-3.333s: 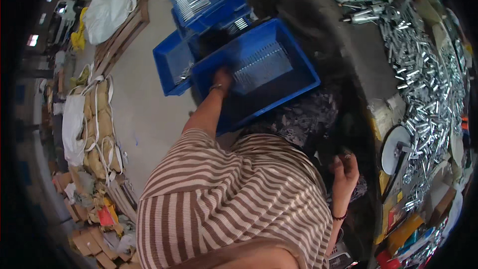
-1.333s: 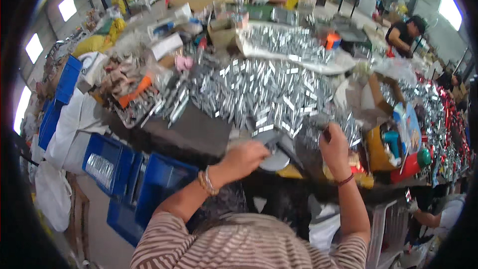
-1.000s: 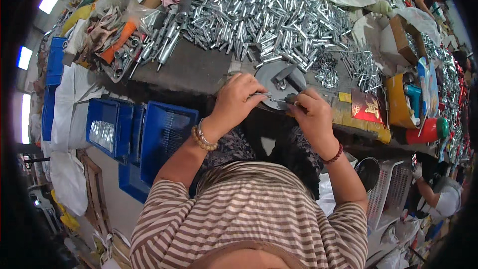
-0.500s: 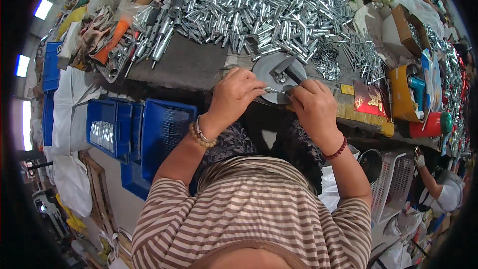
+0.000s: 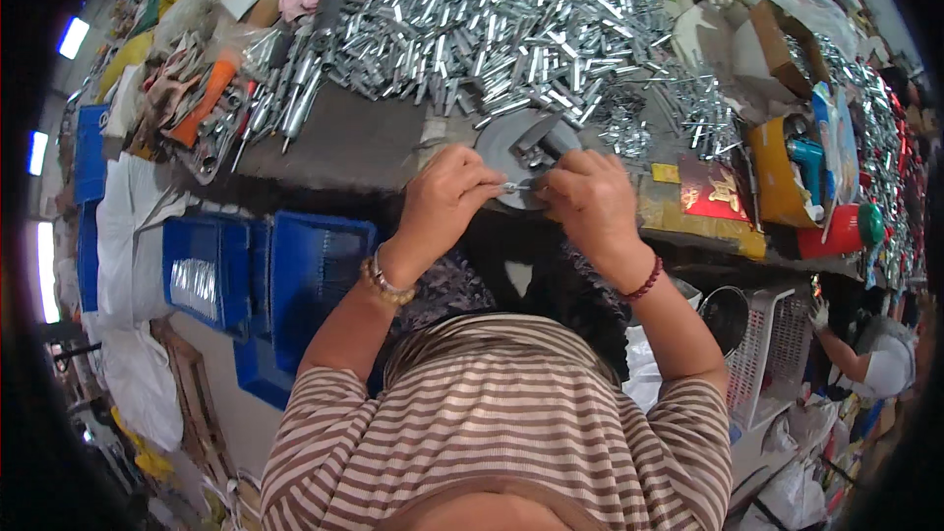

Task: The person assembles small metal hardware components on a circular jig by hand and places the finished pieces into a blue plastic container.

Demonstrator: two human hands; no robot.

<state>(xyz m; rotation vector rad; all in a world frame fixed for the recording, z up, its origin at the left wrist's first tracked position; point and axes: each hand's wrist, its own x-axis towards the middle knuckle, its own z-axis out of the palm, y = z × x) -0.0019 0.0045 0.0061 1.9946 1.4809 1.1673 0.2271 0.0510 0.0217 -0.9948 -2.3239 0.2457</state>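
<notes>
My left hand (image 5: 444, 193) is closed, pinching a small silver metal part (image 5: 512, 187) between thumb and fingers. My right hand (image 5: 594, 199) is closed too, its fingertips at the part's other end; whether a separate thin pin sits in them is too small to tell. Both hands are just above the near rim of a round grey disc (image 5: 489, 144) at the bench's edge. On that disc lies a dark metal block or hammer-like tool (image 5: 557, 137), right behind my fingertips. Beyond the disc spreads a big heap of shiny metal tubes (image 5: 492, 25).
Blue bins (image 5: 312, 280) holding metal pieces stand below the bench on the left. Thin metal rods (image 5: 703, 118), a red packet (image 5: 713, 192) and a yellow container (image 5: 777, 169) lie to the right. A white basket (image 5: 772, 354) stands lower right, near another person (image 5: 878, 349).
The whole view has shifted, so the bench appears slightly further left. My hands have come closer together, and less of the thin metal shows between them.
</notes>
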